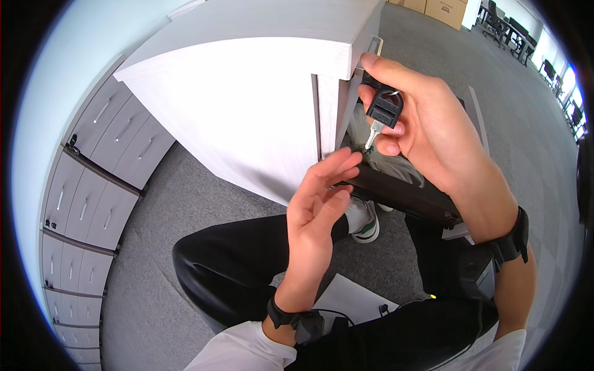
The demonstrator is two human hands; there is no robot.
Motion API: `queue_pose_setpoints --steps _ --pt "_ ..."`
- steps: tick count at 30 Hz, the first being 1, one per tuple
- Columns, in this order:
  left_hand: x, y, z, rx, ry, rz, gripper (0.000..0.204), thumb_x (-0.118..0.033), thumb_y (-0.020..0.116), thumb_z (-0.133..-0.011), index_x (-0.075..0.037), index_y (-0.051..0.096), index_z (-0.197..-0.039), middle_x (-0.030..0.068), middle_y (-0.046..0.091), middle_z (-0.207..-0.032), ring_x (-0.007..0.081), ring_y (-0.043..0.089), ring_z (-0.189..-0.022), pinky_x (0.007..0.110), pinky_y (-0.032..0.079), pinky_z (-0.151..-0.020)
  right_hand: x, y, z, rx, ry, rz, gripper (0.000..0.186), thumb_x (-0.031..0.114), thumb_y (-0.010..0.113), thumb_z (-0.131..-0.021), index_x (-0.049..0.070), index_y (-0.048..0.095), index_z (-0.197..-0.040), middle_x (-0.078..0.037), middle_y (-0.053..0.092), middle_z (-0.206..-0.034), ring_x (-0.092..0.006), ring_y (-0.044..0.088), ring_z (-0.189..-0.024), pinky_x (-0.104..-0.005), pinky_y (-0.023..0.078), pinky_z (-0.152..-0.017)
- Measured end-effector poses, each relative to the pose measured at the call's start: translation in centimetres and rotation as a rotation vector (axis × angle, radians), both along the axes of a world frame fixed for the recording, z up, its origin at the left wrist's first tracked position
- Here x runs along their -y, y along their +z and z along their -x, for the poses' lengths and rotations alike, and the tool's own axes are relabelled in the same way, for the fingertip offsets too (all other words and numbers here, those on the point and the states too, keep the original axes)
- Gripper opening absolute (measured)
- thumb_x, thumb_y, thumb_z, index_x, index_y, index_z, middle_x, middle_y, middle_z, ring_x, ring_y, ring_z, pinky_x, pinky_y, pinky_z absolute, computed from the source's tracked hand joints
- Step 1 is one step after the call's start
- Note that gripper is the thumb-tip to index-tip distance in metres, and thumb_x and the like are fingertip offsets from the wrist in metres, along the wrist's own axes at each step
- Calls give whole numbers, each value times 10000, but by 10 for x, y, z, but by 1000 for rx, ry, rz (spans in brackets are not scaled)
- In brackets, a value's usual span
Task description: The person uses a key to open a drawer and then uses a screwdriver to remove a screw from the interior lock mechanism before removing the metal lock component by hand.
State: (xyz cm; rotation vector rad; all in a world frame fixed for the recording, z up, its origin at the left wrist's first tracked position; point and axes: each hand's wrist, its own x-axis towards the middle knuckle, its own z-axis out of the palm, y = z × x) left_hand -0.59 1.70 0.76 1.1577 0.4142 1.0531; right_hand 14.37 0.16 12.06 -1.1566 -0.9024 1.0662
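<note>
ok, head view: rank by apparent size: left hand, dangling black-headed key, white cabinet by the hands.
1. white cabinet
2. left hand
3. black-headed key
Gaps are clear; none look alike in size.

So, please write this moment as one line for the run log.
right hand: holding black-headed key, blade pointing down | left hand: open, fingers bent, near blade tip | beside: white cabinet

White sleeves (247,347), black trousers (396,337), black wrist straps (280,314), boxy dark module (309,326)
</note>
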Motion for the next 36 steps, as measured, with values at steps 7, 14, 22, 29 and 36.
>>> queue_pose_setpoints --steps 7,14,22,29,36 --pt "-7 -4 16 -12 103 -63 307 82 452 -911 16 610 -1167 94 645 -1174 150 571 -1091 270 413 -954 1 -1 2 154 -65 -11 177 242 671 -908 75 638 -955 47 536 -813 -48 441 -706 -236 382 -593" --pt "-4 -5 14 8 101 -66 281 79 456 -912 15 615 -1135 97 655 -1148 148 580 -1063 269 417 -956 -2 -1 4 410 -187 -44 175 216 667 -910 58 649 -982 39 557 -837 -71 479 -733 -240 419 -657" --pt "-3 -5 15 15 108 -72 286 96 445 -914 15 610 -1132 104 654 -1147 149 584 -1052 271 421 -959 -6 -8 -4 720 -257 -140 153 201 668 -911 54 628 -928 37 524 -755 -66 470 -702 -225 389 -652" --pt "-2 -4 15 17 120 -106 282 97 446 -915 15 605 -1133 104 652 -1148 151 586 -1046 272 422 -957 -8 -14 -1 797 -308 -244 121 143 655 -922 62 581 -870 58 479 -718 -48 437 -682 -228 366 -629" --pt "-1 -2 15 33 125 -136 276 93 452 -920 11 604 -1135 100 653 -1141 155 585 -1048 275 423 -949 -10 -17 1 818 -352 -306 126 103 649 -921 52 554 -854 63 422 -698 -39 372 -651 -228 297 -585"
